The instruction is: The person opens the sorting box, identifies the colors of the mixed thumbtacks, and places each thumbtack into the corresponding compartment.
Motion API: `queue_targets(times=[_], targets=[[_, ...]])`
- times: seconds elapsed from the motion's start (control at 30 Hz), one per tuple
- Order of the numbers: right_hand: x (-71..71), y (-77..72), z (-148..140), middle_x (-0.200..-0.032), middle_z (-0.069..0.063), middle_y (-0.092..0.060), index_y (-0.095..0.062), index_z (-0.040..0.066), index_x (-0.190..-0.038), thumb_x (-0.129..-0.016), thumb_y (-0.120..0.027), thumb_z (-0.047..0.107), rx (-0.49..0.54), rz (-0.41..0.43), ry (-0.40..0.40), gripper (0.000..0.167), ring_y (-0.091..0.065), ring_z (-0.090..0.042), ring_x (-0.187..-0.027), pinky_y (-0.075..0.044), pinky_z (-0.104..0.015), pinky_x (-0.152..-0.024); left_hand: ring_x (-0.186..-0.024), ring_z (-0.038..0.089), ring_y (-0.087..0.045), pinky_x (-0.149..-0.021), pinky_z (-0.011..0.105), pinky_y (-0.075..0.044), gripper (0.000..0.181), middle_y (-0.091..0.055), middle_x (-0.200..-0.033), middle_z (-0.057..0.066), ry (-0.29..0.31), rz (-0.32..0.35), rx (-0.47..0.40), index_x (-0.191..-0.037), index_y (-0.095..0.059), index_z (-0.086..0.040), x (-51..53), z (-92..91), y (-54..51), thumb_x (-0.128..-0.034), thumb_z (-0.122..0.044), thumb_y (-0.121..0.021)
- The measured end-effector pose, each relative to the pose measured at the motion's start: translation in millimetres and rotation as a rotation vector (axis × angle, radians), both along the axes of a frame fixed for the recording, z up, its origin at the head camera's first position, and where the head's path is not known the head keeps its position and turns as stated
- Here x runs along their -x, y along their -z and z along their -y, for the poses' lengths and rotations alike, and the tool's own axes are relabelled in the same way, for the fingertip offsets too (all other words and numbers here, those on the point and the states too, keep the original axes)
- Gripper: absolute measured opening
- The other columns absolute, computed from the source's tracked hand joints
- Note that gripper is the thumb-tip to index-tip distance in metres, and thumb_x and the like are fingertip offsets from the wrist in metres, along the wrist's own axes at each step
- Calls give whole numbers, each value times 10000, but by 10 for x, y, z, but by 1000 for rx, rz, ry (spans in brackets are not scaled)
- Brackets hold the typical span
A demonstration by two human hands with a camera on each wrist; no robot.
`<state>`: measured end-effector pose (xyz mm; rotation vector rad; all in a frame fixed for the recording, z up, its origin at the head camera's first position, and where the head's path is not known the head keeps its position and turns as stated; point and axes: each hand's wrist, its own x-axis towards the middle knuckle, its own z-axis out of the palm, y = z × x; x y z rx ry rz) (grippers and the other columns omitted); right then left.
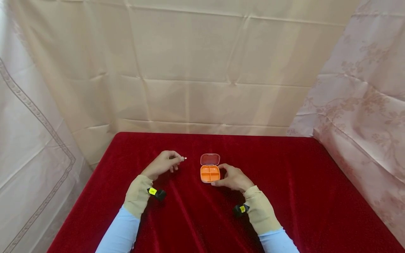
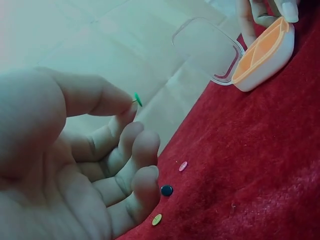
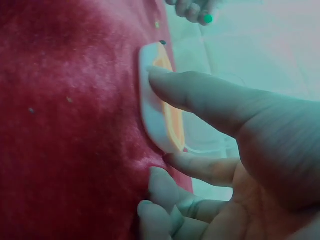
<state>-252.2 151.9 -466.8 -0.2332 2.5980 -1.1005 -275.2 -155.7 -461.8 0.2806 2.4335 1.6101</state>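
Between thumb and index finger my left hand pinches a thumbtack by its pin; its green round head shows in the left wrist view. To its right stands a small pill box, orange inside with four compartments and a white outside, its clear lid swung open away from me. My right hand grips the box at its right side, thumb on the near edge and index finger at the far side. In the left wrist view, pink, black and yellow tacks lie on the cloth near the left hand.
A dark red velvet cloth with some wrinkles covers the table. Beige curtains hang behind it, and patterned pale curtains hang at the left and right. Each wrist wears a small black camera.
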Motion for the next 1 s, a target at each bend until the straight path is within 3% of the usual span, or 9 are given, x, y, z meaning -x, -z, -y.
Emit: queue_targets(times=[0.13, 0.4, 0.7, 1.0], targets=[[10, -13, -35, -850, -87, -592, -535, 102, -1448, -781, -918, 237, 48, 49, -6, 781, -549, -190, -655, -486, -294, -543, -728, 184, -593, -638, 300, -513, 283, -622, -901, 179, -29, 17, -38, -1097, -657, 82, 12, 18, 16, -1030, -192, -640], [-1, -10, -10, -856, -82, -584, -560, 144, -1441, -849, -856, 267, 42, 47, -16, 673, -546, -178, -620, -481, -281, -533, -735, 186, -587, -640, 300, -510, 294, -599, -871, 130, -32, 33, -66, -1100, -643, 83, 9, 31, 24, -1033, -203, -638], [-23, -1, 16, -846, -61, -588, -588, 111, -1320, -841, -864, 275, 24, 44, 16, 576, -538, -169, -632, -459, -278, -534, -723, 178, -578, -630, 275, -509, 299, -593, -840, 126, -32, 48, -72, -1112, -636, 101, 6, 32, 9, -1035, -188, -630], [-16, 2, 14, -835, -59, -589, -591, 118, -1317, -841, -867, 297, 32, 45, 13, 578, -537, -168, -622, -461, -281, -527, -712, 179, -579, -629, 271, -517, 334, -584, -771, 69, -22, 52, -121, -1143, -621, 124, 20, 62, 39, -1036, -193, -626]])
